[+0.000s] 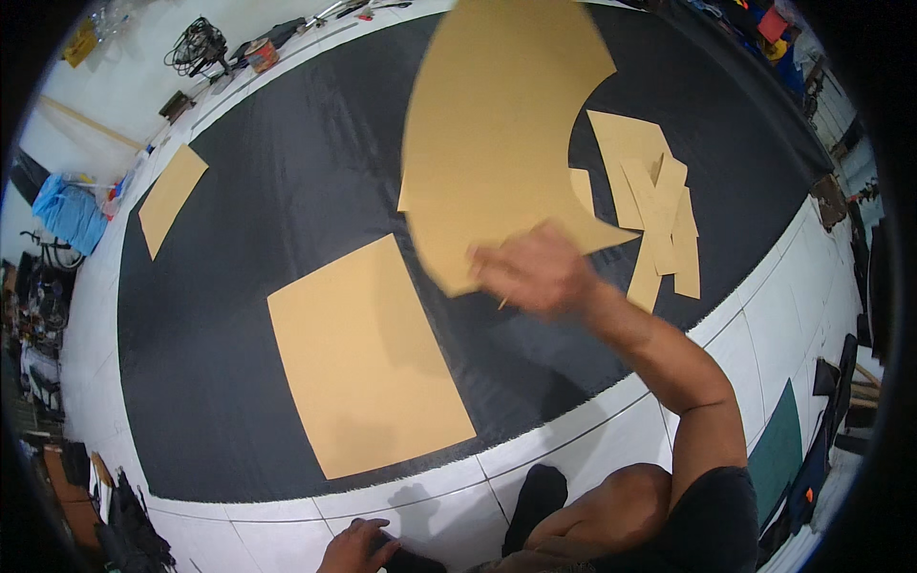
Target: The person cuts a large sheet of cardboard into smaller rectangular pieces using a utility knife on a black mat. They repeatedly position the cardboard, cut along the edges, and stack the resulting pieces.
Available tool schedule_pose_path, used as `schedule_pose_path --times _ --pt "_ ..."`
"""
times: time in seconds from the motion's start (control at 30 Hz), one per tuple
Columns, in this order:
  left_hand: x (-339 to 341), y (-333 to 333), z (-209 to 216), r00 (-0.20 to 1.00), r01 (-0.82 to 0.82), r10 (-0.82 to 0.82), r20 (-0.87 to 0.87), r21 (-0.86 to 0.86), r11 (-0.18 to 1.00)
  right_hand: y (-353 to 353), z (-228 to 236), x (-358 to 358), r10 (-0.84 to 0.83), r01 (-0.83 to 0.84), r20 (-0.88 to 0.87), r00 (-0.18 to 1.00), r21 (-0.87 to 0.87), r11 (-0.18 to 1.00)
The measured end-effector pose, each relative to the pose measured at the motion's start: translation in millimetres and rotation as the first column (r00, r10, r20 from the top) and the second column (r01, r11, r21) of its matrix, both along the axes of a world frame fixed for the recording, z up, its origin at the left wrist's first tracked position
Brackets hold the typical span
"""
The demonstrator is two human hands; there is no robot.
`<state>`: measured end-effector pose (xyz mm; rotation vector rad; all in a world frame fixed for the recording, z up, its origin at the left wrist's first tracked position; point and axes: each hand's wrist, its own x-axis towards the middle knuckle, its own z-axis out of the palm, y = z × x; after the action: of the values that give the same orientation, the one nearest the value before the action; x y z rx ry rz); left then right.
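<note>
My right hand (pixel 540 270), smeared by motion, grips the lower edge of a large tan card pattern piece (pixel 497 124) with a curved cut-out on its right side. The card is raised at least partly over black fabric (pixel 258 210). Below that hand pokes the tip of a thin light stick, too blurred to name. A roughly square tan card piece (pixel 368 363) lies flat to the left of it. Low in the picture, my left hand (pixel 358 547) rests by my leg, fingers apart and holding nothing.
Several narrow tan card strips (pixel 659 210) overlap on the fabric at the right. A smaller card piece (pixel 172 199) lies at the far left. White floor tiles (pixel 592 435) border the cloth. A can (pixel 261 54) stands beyond the far edge; a green sheet (pixel 778 449) lies at the right.
</note>
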<state>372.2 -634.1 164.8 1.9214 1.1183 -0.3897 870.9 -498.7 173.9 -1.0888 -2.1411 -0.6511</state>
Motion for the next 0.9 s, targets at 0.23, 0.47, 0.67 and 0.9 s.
schedule_pose_path --times 0.23,0.47,0.67,0.9 --pt "11.4 3.8 20.4 0.986 -0.074 0.062 -0.156 -0.078 0.994 -52.8 -120.8 -38.4 0.224 -0.221 -0.049 0.973 -0.463 0.858" --pt "10.4 2.3 27.6 0.98 -0.086 0.064 -0.19 -0.109 0.99 -91.0 -150.5 -24.9 0.164 -0.085 0.065 0.984 -0.639 0.765" --pt "3.4 2.1 24.0 0.986 -0.08 0.065 -0.152 -0.099 0.992 -95.9 -146.2 -16.2 0.103 -0.026 0.074 0.992 -0.671 0.741" --pt "8.4 4.8 27.6 0.977 -0.114 0.089 -0.195 -0.118 0.986 -102.1 -158.2 -21.4 0.064 0.004 0.065 0.996 -0.735 0.678"
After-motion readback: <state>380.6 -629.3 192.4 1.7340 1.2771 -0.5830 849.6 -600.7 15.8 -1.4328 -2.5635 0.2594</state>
